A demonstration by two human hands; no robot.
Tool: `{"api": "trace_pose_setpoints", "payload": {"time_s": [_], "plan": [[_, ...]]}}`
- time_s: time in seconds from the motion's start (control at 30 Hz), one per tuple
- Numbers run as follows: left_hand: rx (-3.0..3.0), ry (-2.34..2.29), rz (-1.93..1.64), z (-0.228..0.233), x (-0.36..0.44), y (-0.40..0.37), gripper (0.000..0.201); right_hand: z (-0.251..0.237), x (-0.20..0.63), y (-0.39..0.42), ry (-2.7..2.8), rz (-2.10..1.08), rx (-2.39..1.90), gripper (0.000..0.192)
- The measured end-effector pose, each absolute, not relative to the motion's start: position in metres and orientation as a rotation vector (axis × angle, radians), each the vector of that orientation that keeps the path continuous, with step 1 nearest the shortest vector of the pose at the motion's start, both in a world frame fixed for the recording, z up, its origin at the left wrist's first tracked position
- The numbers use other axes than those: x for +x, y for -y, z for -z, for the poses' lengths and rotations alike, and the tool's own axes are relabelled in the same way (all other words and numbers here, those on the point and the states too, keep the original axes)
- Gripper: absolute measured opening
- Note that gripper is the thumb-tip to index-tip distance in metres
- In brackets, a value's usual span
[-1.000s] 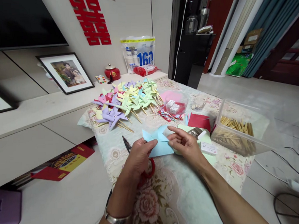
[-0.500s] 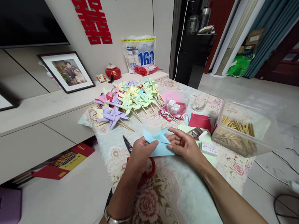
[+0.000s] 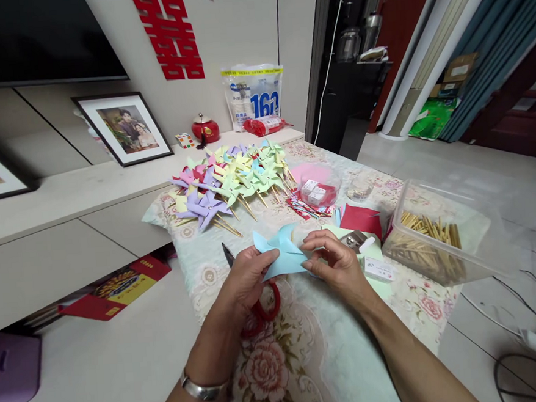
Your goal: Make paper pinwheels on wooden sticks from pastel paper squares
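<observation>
Head view: I take the long table under its pale floral cloth (image 3: 306, 357) as my landmark, and everything else sits on it. At its far end lies the heap of finished pastel paper pinwheels on wooden sticks (image 3: 230, 179). On the right side stands the clear plastic tub of wooden sticks (image 3: 429, 239), and just inboard of it the red paper squares (image 3: 361, 218). Red-handled scissors (image 3: 261, 308) lie near the middle, partly under the wrist. Above the table's middle I see the light blue folded paper pinwheel blank (image 3: 281, 252), held between both hands, its long axis running left to right across the table's width. My left hand (image 3: 246, 282) pinches its left edge, thumb on top. My right hand (image 3: 336, 263) pinches the right edge, fingertips pressed on the fold. Both hands are equally close; the paper lies straight between them.
</observation>
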State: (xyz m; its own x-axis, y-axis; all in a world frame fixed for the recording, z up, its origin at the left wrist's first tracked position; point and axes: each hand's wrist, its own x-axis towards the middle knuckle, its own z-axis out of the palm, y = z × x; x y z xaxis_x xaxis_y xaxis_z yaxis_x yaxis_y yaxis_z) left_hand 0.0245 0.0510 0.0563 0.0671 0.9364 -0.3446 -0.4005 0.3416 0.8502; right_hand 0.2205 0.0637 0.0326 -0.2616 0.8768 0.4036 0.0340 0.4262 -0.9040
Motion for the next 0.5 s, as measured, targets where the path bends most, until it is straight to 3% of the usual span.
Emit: {"api": "trace_pose_setpoints", "payload": {"time_s": [0.1,0.23,0.5], "plan": [[0.657,-1.031,-1.108,-0.058,0.025,-0.052,0.03,-0.034,0.222,-0.064,1.68,-1.002,-0.785,0.011],[0.712,-0.995,-1.063,-0.064,0.028,-0.052,0.028,-0.037,0.223,-0.062,1.807,-1.034,-0.724,0.017],[0.801,-1.049,-1.052,-0.062,0.029,-0.052,0.022,-0.037,0.221,-0.062,1.836,-1.102,-0.783,0.007]]}}
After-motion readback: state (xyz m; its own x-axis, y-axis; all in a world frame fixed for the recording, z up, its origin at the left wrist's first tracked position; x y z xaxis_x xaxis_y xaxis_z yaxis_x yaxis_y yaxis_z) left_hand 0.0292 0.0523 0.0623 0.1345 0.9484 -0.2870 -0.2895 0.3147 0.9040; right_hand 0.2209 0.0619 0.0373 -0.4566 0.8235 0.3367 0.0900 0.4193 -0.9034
